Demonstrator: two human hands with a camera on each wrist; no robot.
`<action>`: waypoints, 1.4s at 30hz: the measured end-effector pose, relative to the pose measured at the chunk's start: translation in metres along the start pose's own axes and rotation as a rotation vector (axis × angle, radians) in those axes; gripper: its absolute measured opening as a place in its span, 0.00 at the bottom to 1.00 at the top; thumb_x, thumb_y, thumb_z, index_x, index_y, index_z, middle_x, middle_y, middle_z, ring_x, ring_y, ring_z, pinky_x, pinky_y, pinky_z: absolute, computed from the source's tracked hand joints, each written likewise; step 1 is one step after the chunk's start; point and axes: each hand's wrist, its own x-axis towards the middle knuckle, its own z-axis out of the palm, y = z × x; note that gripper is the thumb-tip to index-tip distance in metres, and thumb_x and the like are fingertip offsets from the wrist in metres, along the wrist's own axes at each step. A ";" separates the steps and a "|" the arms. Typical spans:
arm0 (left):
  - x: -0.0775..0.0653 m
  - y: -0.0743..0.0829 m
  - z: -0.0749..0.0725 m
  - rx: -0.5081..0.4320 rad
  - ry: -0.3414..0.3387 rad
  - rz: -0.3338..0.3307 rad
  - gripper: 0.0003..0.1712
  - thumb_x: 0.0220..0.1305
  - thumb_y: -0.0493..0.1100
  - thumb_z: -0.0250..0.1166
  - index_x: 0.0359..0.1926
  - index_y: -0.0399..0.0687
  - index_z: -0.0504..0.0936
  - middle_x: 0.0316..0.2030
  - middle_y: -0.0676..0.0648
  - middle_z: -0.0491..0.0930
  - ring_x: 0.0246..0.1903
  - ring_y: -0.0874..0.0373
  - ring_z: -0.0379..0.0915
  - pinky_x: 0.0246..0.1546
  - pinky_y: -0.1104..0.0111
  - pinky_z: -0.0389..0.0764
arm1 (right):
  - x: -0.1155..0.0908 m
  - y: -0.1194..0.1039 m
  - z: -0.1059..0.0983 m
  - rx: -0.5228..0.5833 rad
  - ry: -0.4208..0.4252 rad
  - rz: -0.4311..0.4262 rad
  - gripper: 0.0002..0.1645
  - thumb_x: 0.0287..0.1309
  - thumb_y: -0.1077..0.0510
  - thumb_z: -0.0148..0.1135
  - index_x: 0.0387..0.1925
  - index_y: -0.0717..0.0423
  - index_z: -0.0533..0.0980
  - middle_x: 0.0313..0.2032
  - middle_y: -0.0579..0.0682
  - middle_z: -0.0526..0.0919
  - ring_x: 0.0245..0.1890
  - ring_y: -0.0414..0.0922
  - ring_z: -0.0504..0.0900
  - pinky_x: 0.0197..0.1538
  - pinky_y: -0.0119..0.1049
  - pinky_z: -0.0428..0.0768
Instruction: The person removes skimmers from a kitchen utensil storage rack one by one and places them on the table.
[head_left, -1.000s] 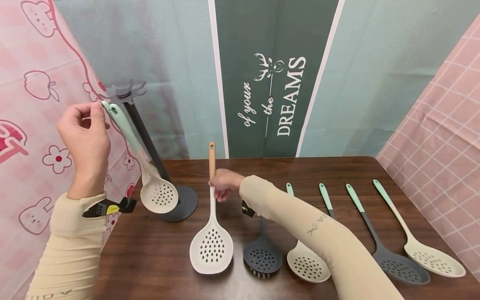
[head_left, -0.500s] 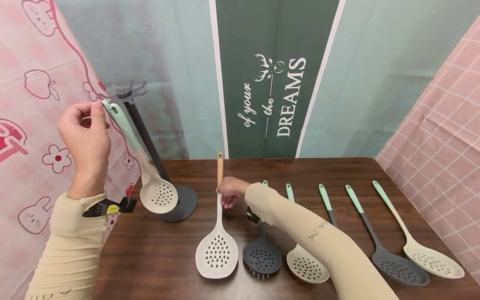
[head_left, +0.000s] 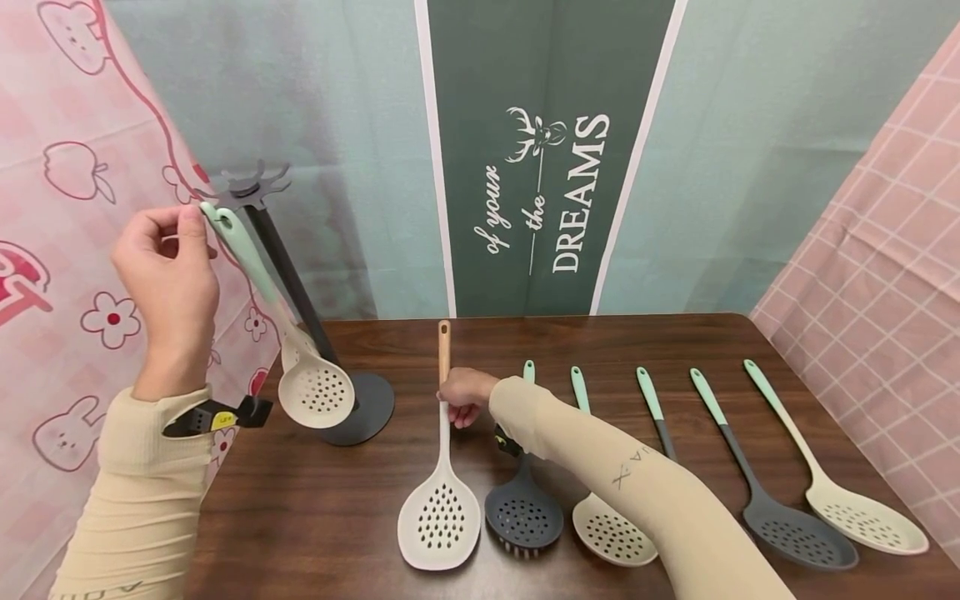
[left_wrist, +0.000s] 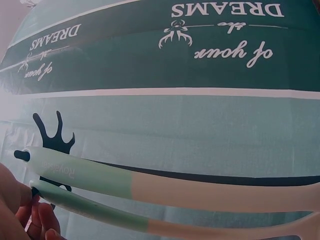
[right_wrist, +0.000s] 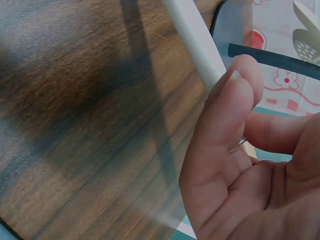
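Note:
My right hand point(head_left: 468, 395) grips a white skimmer point(head_left: 438, 517) with a wooden handle end where wood meets white; its perforated head is lowest, close over the tabletop. In the right wrist view the right hand point(left_wrist: 35, 220) is not shown, but its white shaft point(right_wrist: 197, 45) passes behind curled fingers point(right_wrist: 225, 115). My left hand point(head_left: 168, 275) pinches a hook tip of the dark utensil stand point(head_left: 281, 258), right at the end of a mint handle. Two mint-handled utensils hang there; the front one is a cream skimmer point(head_left: 317, 393), the other's head partly hidden behind it.
Right of the white skimmer lie a grey skimmer point(head_left: 523, 512), a cream skimmer point(head_left: 615, 529), a darker grey one point(head_left: 798, 533) and another cream one point(head_left: 866, 517). My right sleeve covers parts of these. Curtains stand behind the wooden table point(head_left: 300, 517).
My right hand has moved the white skimmer a little right and toward me, beside the grey skimmer. My left hand has stayed at the stand's hook.

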 end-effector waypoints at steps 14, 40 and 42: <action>-0.002 0.003 -0.001 0.004 -0.007 0.000 0.06 0.72 0.41 0.64 0.38 0.48 0.86 0.32 0.56 0.77 0.27 0.65 0.70 0.33 0.76 0.73 | 0.005 0.013 0.001 0.002 0.025 0.047 0.23 0.73 0.62 0.48 0.18 0.62 0.70 0.14 0.50 0.71 0.12 0.39 0.74 0.18 0.29 0.76; -0.003 0.006 -0.003 0.024 -0.014 0.008 0.07 0.72 0.42 0.63 0.41 0.47 0.87 0.33 0.57 0.76 0.29 0.65 0.70 0.36 0.75 0.72 | 0.016 0.026 0.005 -0.224 0.072 0.050 0.22 0.70 0.54 0.62 0.20 0.58 0.72 0.10 0.48 0.68 0.09 0.40 0.74 0.17 0.30 0.74; -0.003 0.006 -0.003 0.028 -0.014 0.003 0.07 0.72 0.42 0.63 0.41 0.47 0.87 0.33 0.57 0.76 0.29 0.65 0.70 0.36 0.76 0.72 | 0.018 0.027 0.005 -0.249 0.073 0.065 0.22 0.70 0.53 0.62 0.20 0.57 0.72 0.09 0.48 0.68 0.09 0.40 0.74 0.16 0.30 0.73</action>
